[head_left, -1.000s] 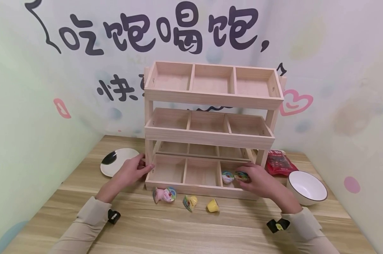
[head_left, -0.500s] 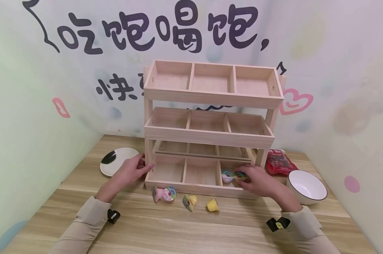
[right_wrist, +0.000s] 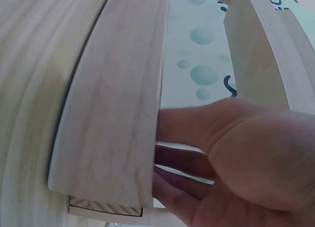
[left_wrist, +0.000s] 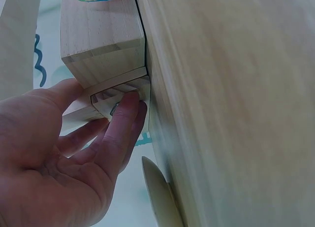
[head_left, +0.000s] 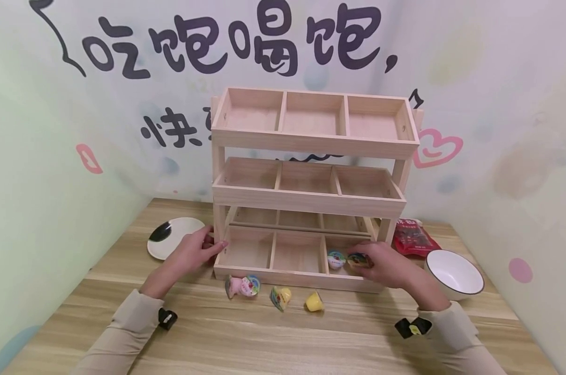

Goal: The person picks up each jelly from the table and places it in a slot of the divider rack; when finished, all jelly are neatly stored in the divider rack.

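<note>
A three-tier wooden shelf (head_left: pixel 311 142) with divided trays stands on the table. My left hand (head_left: pixel 195 251) grips the left end of its bottom tray, thumb at the tray's edge and fingers curled round the wood behind, as the left wrist view shows. My right hand (head_left: pixel 389 264) reaches into the bottom tray's right compartment and pinches a small jelly cup (head_left: pixel 358 259) with a colourful lid. Beside it in that compartment lies a white jelly cup (head_left: pixel 336 259). In the right wrist view the tray's front board (right_wrist: pixel 110 104) hides my right fingertips and the cup.
In front of the shelf lie pink jelly cups (head_left: pixel 243 286), a yellow one with its lid showing (head_left: pixel 280 298) and another yellow cup (head_left: pixel 314 302). A white plate (head_left: pixel 181 232) lies at left. A bowl (head_left: pixel 453 276) and red snack bag (head_left: pixel 414 239) stand at right.
My right hand has shifted slightly right with the jelly cup, widening its gap from the white one. My left hand keeps its hold on the tray end.
</note>
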`<state>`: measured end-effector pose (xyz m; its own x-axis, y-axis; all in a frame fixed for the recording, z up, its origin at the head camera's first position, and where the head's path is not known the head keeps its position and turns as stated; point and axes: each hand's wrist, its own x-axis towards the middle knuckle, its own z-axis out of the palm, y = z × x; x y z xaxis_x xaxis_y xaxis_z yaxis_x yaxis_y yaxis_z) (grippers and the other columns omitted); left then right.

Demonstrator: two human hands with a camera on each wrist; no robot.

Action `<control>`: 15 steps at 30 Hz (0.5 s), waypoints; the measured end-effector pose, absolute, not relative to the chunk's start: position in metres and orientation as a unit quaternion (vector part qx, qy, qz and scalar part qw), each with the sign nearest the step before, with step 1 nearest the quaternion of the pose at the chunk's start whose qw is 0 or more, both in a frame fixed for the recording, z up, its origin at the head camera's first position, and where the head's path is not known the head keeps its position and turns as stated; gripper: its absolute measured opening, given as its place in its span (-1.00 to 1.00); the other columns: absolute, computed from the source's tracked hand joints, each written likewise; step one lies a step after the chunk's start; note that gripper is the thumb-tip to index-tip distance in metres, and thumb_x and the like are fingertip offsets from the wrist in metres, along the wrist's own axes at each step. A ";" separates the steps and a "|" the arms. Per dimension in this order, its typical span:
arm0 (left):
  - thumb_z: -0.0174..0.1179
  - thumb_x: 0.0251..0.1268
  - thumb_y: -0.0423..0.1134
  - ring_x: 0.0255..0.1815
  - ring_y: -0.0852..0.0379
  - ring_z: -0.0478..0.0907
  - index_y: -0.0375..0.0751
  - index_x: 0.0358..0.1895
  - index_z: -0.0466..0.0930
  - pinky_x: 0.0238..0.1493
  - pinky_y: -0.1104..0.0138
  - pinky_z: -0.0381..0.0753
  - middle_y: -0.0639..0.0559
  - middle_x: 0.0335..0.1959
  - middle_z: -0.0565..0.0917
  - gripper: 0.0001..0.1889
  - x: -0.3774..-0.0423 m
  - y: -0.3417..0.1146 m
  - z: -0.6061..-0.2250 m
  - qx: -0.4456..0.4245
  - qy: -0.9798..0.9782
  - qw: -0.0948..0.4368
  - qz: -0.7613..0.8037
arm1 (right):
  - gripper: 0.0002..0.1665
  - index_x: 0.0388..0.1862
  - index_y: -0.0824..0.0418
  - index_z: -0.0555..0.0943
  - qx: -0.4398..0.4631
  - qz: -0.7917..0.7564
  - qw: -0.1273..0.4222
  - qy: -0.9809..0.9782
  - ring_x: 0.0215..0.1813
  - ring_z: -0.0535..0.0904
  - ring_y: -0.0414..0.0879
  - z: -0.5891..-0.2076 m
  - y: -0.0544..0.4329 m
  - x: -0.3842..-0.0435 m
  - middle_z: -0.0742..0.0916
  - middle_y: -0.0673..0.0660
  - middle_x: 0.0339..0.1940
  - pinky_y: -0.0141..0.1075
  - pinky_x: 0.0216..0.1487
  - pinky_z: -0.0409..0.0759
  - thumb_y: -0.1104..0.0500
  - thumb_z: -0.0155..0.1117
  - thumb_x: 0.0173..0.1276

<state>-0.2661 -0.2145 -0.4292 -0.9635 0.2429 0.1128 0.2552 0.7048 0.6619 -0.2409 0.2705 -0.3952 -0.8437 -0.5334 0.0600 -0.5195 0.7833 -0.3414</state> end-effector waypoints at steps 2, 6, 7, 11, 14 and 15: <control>0.29 0.63 -0.08 0.04 -0.12 0.79 -0.46 0.39 0.45 0.04 0.06 0.84 -0.34 0.06 0.78 -0.45 -0.266 -0.214 -0.429 -0.134 -0.923 0.007 -0.361 | -0.56 0.20 0.20 0.78 -0.276 -0.176 0.023 0.945 0.15 0.77 0.12 -0.394 0.272 -0.240 0.83 0.21 0.16 0.16 0.21 0.78 0.24 0.61 0.35; 0.29 0.63 -0.08 0.04 -0.11 0.78 -0.45 0.39 0.45 0.03 0.07 0.84 -0.33 0.06 0.78 -0.45 -0.266 -0.214 -0.428 -0.133 -0.923 0.004 -0.362 | -0.59 0.17 0.19 0.79 -0.273 -0.174 0.023 0.946 0.10 0.77 0.08 -0.393 0.273 -0.240 0.84 0.19 0.13 0.15 0.19 0.78 0.23 0.61 0.36; 0.29 0.63 -0.08 0.03 -0.11 0.78 -0.45 0.38 0.45 0.03 0.07 0.83 -0.33 0.06 0.78 -0.45 -0.266 -0.214 -0.428 -0.134 -0.923 0.004 -0.360 | -0.59 0.17 0.18 0.79 -0.272 -0.174 0.022 0.946 0.10 0.78 0.07 -0.394 0.273 -0.240 0.84 0.19 0.12 0.15 0.20 0.78 0.23 0.62 0.35; 0.29 0.63 -0.08 0.01 -0.08 0.78 -0.45 0.37 0.47 0.01 0.09 0.83 -0.31 0.04 0.79 -0.47 -0.266 -0.214 -0.428 -0.134 -0.924 0.007 -0.357 | -0.60 0.16 0.18 0.80 -0.274 -0.173 0.017 0.946 0.11 0.78 0.07 -0.395 0.274 -0.242 0.85 0.17 0.12 0.15 0.22 0.77 0.22 0.63 0.35; 0.29 0.63 -0.08 0.00 -0.07 0.78 -0.45 0.37 0.46 0.00 0.10 0.83 -0.31 0.04 0.79 -0.46 -0.267 -0.214 -0.428 -0.134 -0.924 0.006 -0.357 | -0.60 0.16 0.18 0.80 -0.275 -0.175 0.016 0.945 0.12 0.78 0.08 -0.396 0.274 -0.242 0.85 0.17 0.12 0.15 0.23 0.77 0.22 0.63 0.35; 0.29 0.63 -0.07 0.00 -0.06 0.78 -0.44 0.37 0.46 0.00 0.10 0.83 -0.31 0.04 0.79 -0.46 -0.267 -0.214 -0.428 -0.133 -0.925 0.005 -0.357 | -0.60 0.16 0.18 0.80 -0.276 -0.175 0.015 0.945 0.13 0.78 0.08 -0.396 0.274 -0.243 0.85 0.16 0.11 0.15 0.23 0.77 0.21 0.63 0.35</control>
<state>-0.2668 -0.2140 -0.4279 -0.9646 0.2422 0.1042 0.2493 0.7095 0.6591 -0.2427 0.2739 -0.3962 -0.8476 -0.5263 0.0680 -0.5157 0.7868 -0.3392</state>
